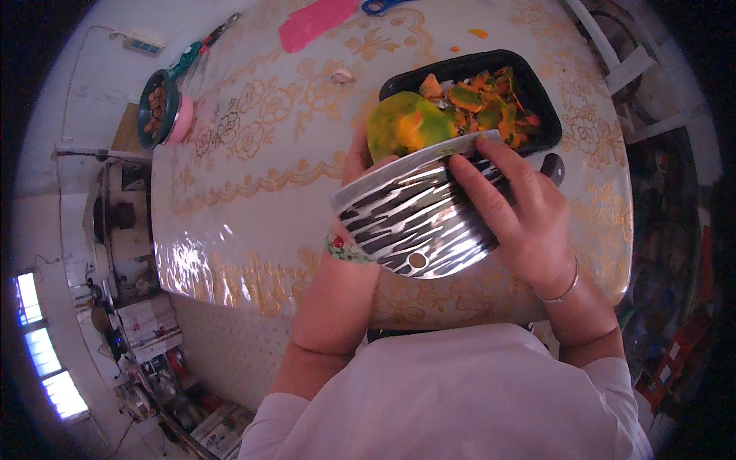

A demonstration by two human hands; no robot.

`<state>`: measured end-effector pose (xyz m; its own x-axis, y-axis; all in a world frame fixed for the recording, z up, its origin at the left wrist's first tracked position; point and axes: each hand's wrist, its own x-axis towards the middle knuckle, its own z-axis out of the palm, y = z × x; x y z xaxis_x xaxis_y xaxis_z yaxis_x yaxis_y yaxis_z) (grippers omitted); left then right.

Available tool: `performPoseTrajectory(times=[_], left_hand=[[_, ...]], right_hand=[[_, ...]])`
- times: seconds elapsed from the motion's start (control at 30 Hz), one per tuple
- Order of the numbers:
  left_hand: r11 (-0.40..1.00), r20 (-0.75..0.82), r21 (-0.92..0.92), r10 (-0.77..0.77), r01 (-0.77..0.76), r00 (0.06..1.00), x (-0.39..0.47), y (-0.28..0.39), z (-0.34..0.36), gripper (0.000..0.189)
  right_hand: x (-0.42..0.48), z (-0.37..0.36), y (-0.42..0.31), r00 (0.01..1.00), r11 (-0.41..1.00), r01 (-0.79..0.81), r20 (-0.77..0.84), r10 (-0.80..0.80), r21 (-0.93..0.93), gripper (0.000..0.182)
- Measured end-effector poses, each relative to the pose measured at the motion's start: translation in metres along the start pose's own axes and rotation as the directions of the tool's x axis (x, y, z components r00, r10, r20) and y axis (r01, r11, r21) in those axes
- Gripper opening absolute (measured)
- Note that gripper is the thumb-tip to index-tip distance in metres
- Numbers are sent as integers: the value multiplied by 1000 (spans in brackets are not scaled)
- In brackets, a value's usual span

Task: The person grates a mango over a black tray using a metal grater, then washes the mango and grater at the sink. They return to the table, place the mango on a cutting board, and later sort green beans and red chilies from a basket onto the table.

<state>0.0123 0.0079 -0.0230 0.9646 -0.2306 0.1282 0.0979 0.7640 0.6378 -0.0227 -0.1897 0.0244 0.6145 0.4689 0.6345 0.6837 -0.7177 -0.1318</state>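
A broad steel cleaver with a round hole in its blade lies slantwise across the view. My right hand is on it, two fingers spread over the blade near its cutting edge. Its dark riveted handle shows past that hand. A small green scrap clings to the blade. Beyond the edge, my left hand holds a partly peeled green-yellow fruit with orange flesh showing; the blade hides much of this hand. Under and behind the fruit stands a black tray with green and orange peelings.
The table has a patterned, glossy cover. At its far side lie a pink cloth-like piece, a blue-handled object and orange scraps. A small pale piece lies mid-table. A dark bowl of brown pieces is at the left edge.
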Motion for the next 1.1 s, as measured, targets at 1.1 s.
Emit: performPoseTrajectory(times=[1.1], left_hand=[[969, -31, 208, 143, -134, 989, -5, 3, 13, 57]], right_hand=[[3, -6, 9, 1000, 998, -11, 25, 12, -59, 49]])
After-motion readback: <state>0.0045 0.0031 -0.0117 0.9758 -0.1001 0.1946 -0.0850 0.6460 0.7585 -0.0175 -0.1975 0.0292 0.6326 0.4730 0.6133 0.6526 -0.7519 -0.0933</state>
